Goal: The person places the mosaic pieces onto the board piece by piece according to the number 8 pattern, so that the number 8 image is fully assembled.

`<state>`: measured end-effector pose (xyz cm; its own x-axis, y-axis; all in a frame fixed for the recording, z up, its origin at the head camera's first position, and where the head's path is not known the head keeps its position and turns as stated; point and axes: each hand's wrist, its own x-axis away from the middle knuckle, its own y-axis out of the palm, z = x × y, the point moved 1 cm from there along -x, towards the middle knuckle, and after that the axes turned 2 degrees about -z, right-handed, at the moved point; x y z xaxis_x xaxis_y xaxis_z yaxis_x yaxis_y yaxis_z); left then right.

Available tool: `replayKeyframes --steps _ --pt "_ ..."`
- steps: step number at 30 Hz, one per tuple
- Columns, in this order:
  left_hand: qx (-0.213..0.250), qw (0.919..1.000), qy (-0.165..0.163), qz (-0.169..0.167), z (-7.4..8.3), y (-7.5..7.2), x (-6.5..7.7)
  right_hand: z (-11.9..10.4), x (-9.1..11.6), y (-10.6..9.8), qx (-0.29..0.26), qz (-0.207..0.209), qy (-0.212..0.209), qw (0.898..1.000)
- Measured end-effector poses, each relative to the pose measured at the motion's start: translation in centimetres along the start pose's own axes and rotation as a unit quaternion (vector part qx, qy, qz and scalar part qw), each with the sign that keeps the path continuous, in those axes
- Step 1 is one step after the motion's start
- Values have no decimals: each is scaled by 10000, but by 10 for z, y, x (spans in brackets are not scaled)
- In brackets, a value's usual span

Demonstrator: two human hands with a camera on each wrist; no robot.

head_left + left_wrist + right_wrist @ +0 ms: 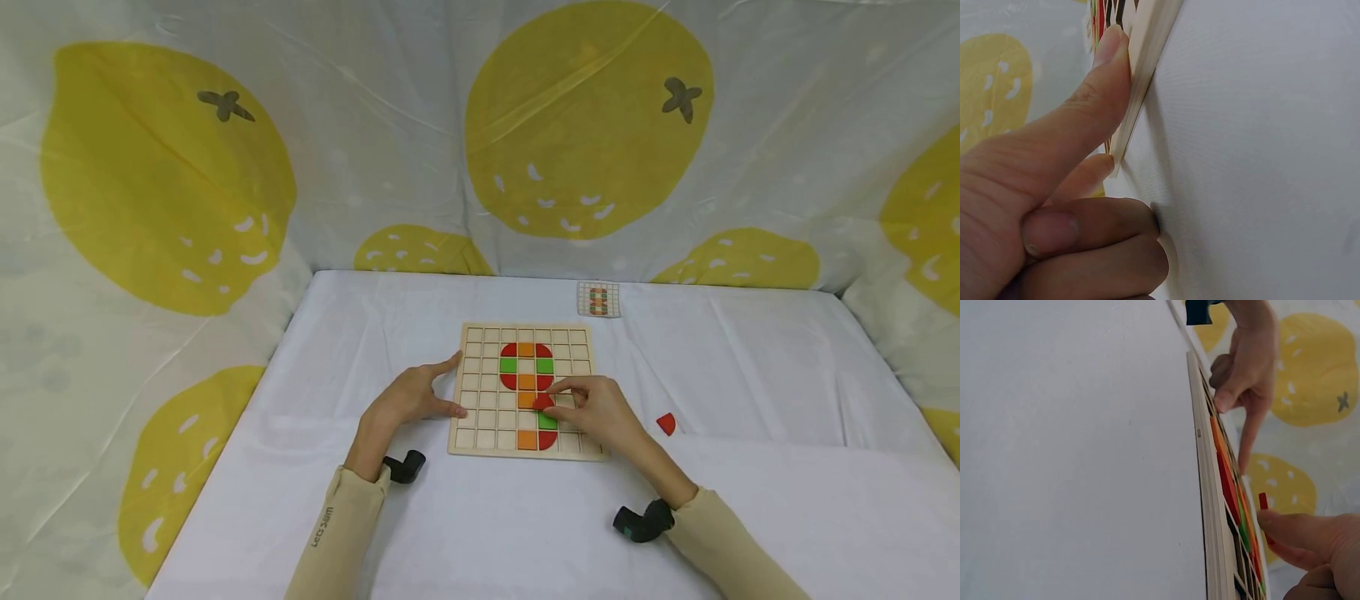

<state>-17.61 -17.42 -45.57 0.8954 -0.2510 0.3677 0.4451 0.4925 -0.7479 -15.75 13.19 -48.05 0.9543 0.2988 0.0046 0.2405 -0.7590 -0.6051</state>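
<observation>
A wooden grid board (483, 421) lies on the white cloth, with red, orange and green pieces in its cells. My right hand (600, 410) pinches a red quarter-circle piece (543, 402) between thumb and finger, just over the board's middle. In the right wrist view this red piece (1264, 501) shows edge-on at the fingertips. My left hand (408, 395) touches the board's left side, thumb and index finger spread apart. Up close, the left thumb (1107, 69) lies on the board's rim (1141, 69), and the other fingers are curled below it.
Behind the board lies a small pattern card (598, 299) showing a coloured grid figure. One loose red quarter-circle piece (666, 423) is on the cloth, right of my right hand. A lemon-printed curtain (375, 125) hangs behind the table.
</observation>
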Motion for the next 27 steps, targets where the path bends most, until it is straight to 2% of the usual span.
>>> replayKeyframes --steps 5,17,27 --pt "10 10000 24 -6 -1 1 0 -5 -5 10 -104 -92 152 9998" --pt "-16 10000 26 5 0 0 -1 -13 -17 28 -65 -196 -33 9998" --pt "8 10000 56 6 0 0 -1 -18 -23 36 201 -110 -269 9994"
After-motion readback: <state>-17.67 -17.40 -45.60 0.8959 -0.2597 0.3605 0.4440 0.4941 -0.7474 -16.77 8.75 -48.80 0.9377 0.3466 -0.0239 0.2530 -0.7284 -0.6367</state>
